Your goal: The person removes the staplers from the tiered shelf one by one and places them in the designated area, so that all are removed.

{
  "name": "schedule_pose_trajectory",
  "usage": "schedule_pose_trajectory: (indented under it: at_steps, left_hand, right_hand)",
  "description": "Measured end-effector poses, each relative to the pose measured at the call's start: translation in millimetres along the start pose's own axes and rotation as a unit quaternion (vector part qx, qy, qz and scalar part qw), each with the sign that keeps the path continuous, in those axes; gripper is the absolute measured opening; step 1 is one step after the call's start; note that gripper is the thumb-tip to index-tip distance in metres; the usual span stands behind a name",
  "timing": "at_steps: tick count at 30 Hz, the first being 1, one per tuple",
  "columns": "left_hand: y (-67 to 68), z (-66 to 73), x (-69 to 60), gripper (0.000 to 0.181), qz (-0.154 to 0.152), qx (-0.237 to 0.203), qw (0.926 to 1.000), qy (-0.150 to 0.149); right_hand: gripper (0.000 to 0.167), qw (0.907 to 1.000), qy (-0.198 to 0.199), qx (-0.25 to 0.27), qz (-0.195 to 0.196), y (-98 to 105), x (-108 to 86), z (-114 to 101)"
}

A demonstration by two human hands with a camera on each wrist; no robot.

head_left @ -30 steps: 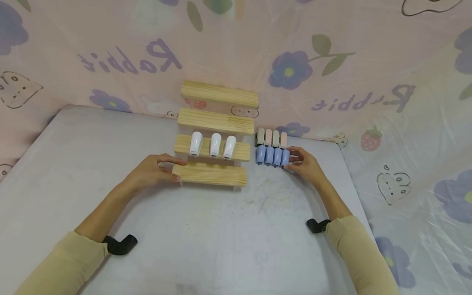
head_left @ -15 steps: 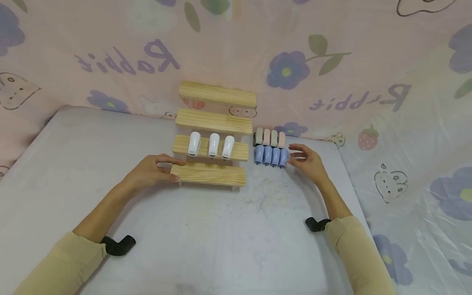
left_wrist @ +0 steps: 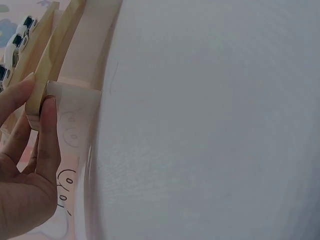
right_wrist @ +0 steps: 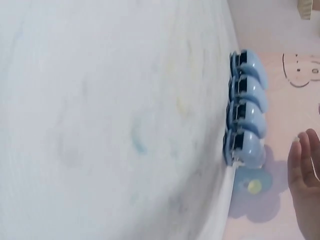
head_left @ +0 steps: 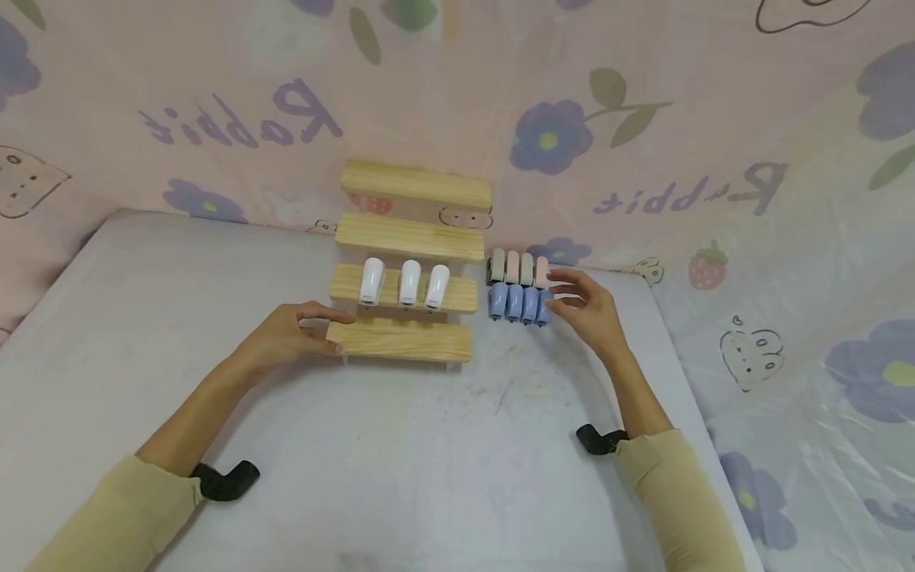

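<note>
With thumb and fingers, my left hand (head_left: 289,342) pinches the left end of the lowest board of a stepped wooden shelf (head_left: 403,341); the left wrist view shows the fingertips on both faces of the board (left_wrist: 52,55). Several white mini staplers (head_left: 410,283) stand in a row on the second board from the bottom. To the right of the shelf is a row of blue mini staplers (head_left: 514,302), with grey and pink ones (head_left: 512,267) behind. My right hand (head_left: 592,311) is at the right end of these rows, fingers extended, and grips nothing visible.
The two upper boards (head_left: 415,184) rise behind the white staplers. A patterned cloth (head_left: 429,95) hangs at the back and right of the white table (head_left: 429,461). A black band piece (head_left: 227,481) sits at each wrist.
My right hand drew slightly away from the blue row, then shifted back and further up, toward the pink stapler. The left hand stays on the board. The head view drifts slightly.
</note>
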State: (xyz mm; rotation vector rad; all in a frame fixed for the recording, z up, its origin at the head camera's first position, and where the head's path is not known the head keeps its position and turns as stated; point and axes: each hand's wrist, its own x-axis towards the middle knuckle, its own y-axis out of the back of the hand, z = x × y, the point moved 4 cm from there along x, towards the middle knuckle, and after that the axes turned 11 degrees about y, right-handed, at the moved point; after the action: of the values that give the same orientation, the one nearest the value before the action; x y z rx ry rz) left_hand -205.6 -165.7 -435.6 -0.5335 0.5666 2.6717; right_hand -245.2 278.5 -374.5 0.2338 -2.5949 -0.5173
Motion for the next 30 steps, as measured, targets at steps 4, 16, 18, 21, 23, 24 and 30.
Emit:
schedule_pose_trajectory:
  at_steps: [4, 16, 18, 21, 23, 24, 30]
  left_hand:
    - [-0.7, -0.2, -0.8, 0.055, 0.001, 0.006, 1.0000, -0.003]
    - [2.9, -1.0, -0.6, 0.054, 0.005, 0.015, 0.9999, -0.004]
    - [4.6, -1.0, -1.6, 0.053, 0.008, 0.017, 0.9998, -0.007]
    - [5.6, -0.8, -2.3, 0.053, 0.008, 0.016, 0.9998, -0.013]
    - [4.8, -1.0, -1.3, 0.053, 0.004, 0.013, 0.9998, -0.017]
    - [4.2, -1.2, -0.8, 0.054, 0.002, 0.012, 0.9998, -0.017]
    - [1.4, -1.9, 0.5, 0.053, 0.009, 0.019, 0.9997, -0.009]
  right_hand:
    - [0.046, 0.9998, 0.015, 0.011, -0.003, -8.7, 0.4, -6.9]
    - [0.050, 0.9988, 0.040, 0.029, 0.000, -29.7, -1.2, -32.4]
    - [0.051, 0.9987, 0.043, 0.025, -0.008, -36.5, -0.4, -37.7]
    - [0.053, 0.9979, 0.056, 0.018, -0.027, -46.1, 0.9, -45.4]
    - [0.053, 0.9970, 0.065, 0.019, -0.037, -51.2, 1.1, -50.1]
    - [0.053, 0.9965, 0.069, 0.024, -0.040, -53.4, 1.1, -52.5]
    - [0.053, 0.9942, 0.085, 0.044, -0.048, -65.3, 0.7, -60.9]
